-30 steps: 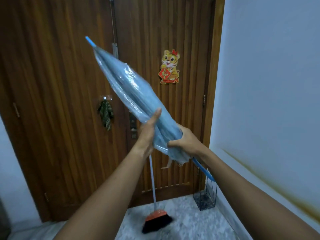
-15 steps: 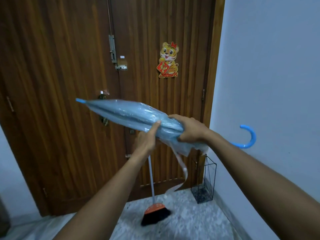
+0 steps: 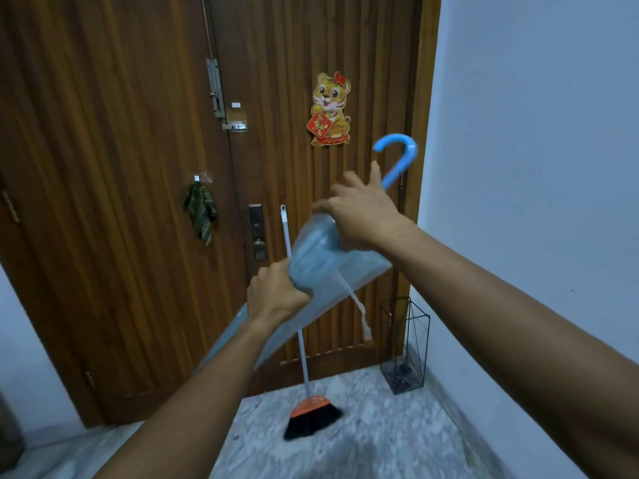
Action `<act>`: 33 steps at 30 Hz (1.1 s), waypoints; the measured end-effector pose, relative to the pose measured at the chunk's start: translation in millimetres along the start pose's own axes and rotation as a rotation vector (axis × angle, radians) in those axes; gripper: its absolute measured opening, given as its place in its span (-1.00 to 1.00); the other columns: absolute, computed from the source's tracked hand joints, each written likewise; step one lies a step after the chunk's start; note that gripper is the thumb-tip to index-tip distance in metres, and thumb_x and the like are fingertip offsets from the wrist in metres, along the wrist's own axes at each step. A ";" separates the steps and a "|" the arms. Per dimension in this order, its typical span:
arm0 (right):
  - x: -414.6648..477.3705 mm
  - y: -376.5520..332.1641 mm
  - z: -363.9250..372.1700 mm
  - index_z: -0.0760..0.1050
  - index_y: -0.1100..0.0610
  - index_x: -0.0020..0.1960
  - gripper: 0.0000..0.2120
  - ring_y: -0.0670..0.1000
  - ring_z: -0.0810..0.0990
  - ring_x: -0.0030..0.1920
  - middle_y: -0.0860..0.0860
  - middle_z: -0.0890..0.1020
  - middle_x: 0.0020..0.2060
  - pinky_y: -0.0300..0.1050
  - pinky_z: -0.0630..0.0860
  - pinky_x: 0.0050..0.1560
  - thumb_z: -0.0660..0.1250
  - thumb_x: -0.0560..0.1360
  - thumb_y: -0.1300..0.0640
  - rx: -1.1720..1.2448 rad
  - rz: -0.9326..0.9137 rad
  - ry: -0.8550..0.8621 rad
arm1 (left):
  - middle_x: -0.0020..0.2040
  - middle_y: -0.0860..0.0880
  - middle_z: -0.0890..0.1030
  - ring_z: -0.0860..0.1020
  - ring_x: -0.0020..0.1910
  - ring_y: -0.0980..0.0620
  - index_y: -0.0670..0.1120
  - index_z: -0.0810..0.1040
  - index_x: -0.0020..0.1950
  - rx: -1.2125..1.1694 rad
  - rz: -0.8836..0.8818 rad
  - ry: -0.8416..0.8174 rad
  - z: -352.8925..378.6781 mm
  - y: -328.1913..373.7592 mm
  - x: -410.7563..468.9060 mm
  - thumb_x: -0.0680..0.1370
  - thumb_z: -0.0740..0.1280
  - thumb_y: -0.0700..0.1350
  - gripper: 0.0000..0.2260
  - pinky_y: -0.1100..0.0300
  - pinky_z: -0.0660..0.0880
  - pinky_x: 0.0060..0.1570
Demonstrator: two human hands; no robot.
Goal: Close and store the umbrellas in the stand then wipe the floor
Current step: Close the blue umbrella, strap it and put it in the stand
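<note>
Two grips on umbrella [image 3: 325, 262]: left hand [image 3: 276, 299] mid-canopy, right hand [image 3: 363, 219] near handle [image 3: 398, 167]; stand [image 3: 403, 378] against wall [image 3: 536, 167].

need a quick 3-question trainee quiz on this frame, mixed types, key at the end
1. Which hand grips the umbrella lower down its canopy, farther from the hooked handle?
2. What leans on the door, left of the wire stand? A mop, B broom, C ladder.
3. True or false: the umbrella already sits in the wire stand.

Key
1. The left hand; the right hand holds it near the handle.
2. B, the broom.
3. False: both hands hold it in the air.
</note>
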State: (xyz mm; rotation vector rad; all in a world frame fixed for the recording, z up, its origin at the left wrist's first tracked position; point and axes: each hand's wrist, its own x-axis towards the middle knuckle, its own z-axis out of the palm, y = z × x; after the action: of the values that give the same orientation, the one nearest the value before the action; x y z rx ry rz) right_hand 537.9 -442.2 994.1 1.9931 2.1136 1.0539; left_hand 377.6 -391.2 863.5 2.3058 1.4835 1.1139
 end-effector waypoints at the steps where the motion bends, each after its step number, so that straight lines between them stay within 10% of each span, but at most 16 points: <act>1: -2.7 -2.2 2.6 0.37 -0.13 0.44 -0.33 0.19 0.31 0.42 0.06 0.46 0.34 0.46 0.14 0.39 0.48 0.37 -0.08 0.042 0.065 0.189 | -0.25 0.08 0.62 0.62 -0.24 0.03 0.05 0.57 -0.09 -0.124 -0.122 -0.052 -2.0 0.7 2.2 0.25 0.48 0.01 -0.73 0.15 0.55 -0.27; 5: -19.7 -24.1 27.8 0.51 0.02 0.18 -0.61 0.06 0.46 0.08 0.03 0.48 0.09 -0.04 0.44 0.01 0.38 0.40 -0.09 0.585 0.395 0.736 | -0.10 0.01 0.71 0.68 -0.14 0.01 -0.09 0.66 -0.01 -0.649 -0.448 -0.071 -4.5 4.6 9.2 0.18 0.53 -0.07 -0.61 0.05 0.66 -0.06; 10: -21.2 -46.4 54.5 0.56 0.04 0.09 -0.77 -0.05 0.58 -0.09 -0.08 0.60 -0.09 -0.09 0.50 -0.05 0.31 0.56 -0.09 1.338 0.465 0.269 | -0.08 -0.08 0.73 0.70 -0.10 -0.04 -0.18 0.67 -0.03 -0.875 -0.423 -0.058 -11.8 16.1 7.9 0.31 0.45 -0.28 -0.76 0.13 0.65 -0.15; 21: -30.4 -33.6 39.5 0.67 0.24 -0.07 -0.81 -0.14 0.48 -0.44 0.03 0.58 -0.33 -0.30 0.44 -0.41 0.44 0.55 0.10 1.645 0.410 0.042 | -0.08 -0.11 0.73 0.69 -0.11 -0.10 -0.13 0.67 -0.09 -0.873 -0.372 -0.119 -21.4 11.9 3.6 0.36 0.37 -0.36 -0.79 -0.01 0.64 -0.13; 26: -40.3 -29.3 44.9 0.66 0.31 -0.10 -0.69 -0.12 0.58 -0.24 0.08 0.65 -0.26 -0.27 0.48 -0.19 0.51 0.47 0.02 1.704 0.511 0.043 | -0.25 -0.10 0.70 0.66 -0.28 -0.07 -0.20 0.67 -0.13 -0.963 -0.479 -0.166 -32.5 8.6 2.8 0.37 0.34 -0.34 -0.84 0.13 0.59 -0.33; 33: -49.2 -33.1 43.8 0.54 0.14 -0.14 -0.70 -0.28 0.46 -0.55 -0.19 0.53 -0.52 -0.39 0.31 -0.43 0.50 0.46 -0.08 1.814 0.561 -0.046 | 0.05 -0.18 0.71 0.68 -0.01 -0.16 -0.17 0.68 0.14 -1.056 -0.385 -0.396 -39.6 1.1 -1.5 0.42 0.48 -0.10 -0.68 -0.02 0.60 0.05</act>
State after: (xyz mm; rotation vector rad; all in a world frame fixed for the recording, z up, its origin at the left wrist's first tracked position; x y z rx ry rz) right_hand 538.3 -465.4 924.1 2.9359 2.6309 -1.7585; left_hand 351.5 -402.3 891.2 1.3242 0.8052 0.9130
